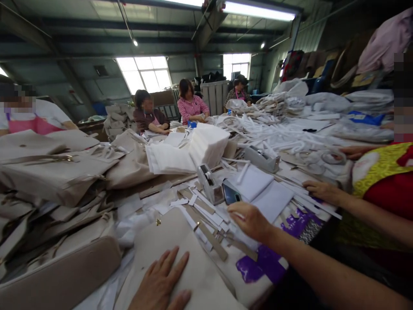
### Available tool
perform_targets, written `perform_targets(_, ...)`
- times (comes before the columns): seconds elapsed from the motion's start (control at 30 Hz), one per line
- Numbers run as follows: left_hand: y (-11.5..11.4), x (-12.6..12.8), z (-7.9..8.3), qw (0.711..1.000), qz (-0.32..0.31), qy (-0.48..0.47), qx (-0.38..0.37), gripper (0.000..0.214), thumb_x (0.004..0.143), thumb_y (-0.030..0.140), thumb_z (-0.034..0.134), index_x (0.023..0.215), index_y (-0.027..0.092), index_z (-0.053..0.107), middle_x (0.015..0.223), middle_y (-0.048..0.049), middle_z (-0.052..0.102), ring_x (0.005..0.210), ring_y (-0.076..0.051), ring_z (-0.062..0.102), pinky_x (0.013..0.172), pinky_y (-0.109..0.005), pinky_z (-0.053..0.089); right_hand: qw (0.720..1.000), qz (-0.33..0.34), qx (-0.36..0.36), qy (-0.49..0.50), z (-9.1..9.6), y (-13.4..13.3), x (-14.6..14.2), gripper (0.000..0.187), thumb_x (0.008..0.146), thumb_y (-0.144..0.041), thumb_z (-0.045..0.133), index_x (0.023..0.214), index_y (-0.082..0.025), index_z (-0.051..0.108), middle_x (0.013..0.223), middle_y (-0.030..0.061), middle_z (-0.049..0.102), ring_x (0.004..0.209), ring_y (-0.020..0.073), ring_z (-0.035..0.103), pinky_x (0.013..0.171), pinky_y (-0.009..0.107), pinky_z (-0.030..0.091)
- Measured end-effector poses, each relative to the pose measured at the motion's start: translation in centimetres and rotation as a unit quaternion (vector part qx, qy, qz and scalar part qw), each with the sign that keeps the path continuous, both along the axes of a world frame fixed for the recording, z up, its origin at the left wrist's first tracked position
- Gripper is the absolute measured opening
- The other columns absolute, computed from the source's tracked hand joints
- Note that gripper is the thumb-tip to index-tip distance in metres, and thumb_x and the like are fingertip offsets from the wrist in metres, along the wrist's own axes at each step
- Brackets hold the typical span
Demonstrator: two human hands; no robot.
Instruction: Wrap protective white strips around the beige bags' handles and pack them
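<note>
My left hand lies flat with its fingers apart on a pale beige bag, which rests on the table in front of me. A small gold-coloured fitting sits near the top edge of this bag. To the right, my right hand is closed above the table, fingers curled in; a whitish bit shows at them, too small to name. Just beyond that hand are a phone and a grey tape dispenser. Beige and white strips lie between my two hands.
Beige bags pile up on the left. Beyond stand white foam sheets, a second tape dispenser and white paper. At right, a co-worker's hand touches strips. Purple tape marks the table edge. Several co-workers sit around.
</note>
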State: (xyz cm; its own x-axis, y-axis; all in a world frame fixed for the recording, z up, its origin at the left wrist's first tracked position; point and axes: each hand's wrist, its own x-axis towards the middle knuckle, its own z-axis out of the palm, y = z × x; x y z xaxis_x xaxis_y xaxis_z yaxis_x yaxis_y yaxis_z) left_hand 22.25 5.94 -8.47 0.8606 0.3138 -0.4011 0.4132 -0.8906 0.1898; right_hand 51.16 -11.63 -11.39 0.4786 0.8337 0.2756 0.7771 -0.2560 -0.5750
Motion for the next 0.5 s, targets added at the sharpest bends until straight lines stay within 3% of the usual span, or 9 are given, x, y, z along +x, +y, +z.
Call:
perform_targets(0.07, 0.1, 0.0, -0.2, 1.0, 0.002, -0.004, 0.002, 0.068, 0.09, 0.063, 0.045, 0.151, 0.037, 0.03, 0.161, -0.0057, 0.019, 0.148, -0.036, 0.024, 0.119, -0.059, 0.027, 0.987, -0.12, -0.098, -0.04, -0.1, -0.2, 5.0, 0.029, 0.092, -0.022, 0.05, 0.111, -0.014, 0.071, 0.117, 0.0123, 0.071, 0.114, 0.0223, 0.062, 0.103, 0.032, 0.043)
perform_targets(0.2, 0.2, 0.0, -0.3, 1.0, -0.004, 0.012, 0.008, 0.07, 0.09, 0.067, 0.041, 0.152, 0.038, 0.028, 0.16, -0.0058, 0.017, 0.148, -0.036, 0.024, 0.118, -0.059, 0.027, 0.968, -0.176, -0.172, -0.058, -1.3, 1.1, 11.9, 0.038, 0.087, -0.025, 0.057, 0.118, -0.005, 0.067, 0.121, 0.0222, 0.067, 0.116, 0.0307, 0.06, 0.103, 0.04, 0.042)
perform_targets(0.33, 0.6, 0.2, -0.7, 1.0, -0.015, 0.001, 0.021, 0.07, 0.09, 0.072, 0.034, 0.151, 0.039, 0.029, 0.16, -0.0069, 0.021, 0.146, -0.037, 0.027, 0.116, -0.061, 0.03, 0.955, -0.19, -0.217, -0.074, -2.7, 3.0, 13.2, 0.047, 0.081, -0.038, 0.066, 0.114, -0.005, 0.067, 0.117, 0.0255, 0.065, 0.111, 0.0374, 0.06, 0.095, 0.046, 0.045)
perform_targets(0.5, 1.2, 0.0, -1.5, 0.999, -0.037, -0.011, 0.035, 0.071, 0.088, 0.075, 0.035, 0.15, 0.04, 0.03, 0.158, -0.0087, 0.029, 0.143, -0.038, 0.034, 0.111, -0.062, 0.038, 0.957, -0.169, -0.214, -0.101, -3.8, 5.9, 13.2, 0.032, 0.088, -0.031, 0.059, 0.114, -0.014, 0.066, 0.122, 0.0182, 0.063, 0.12, 0.0312, 0.056, 0.101, 0.04, 0.042)
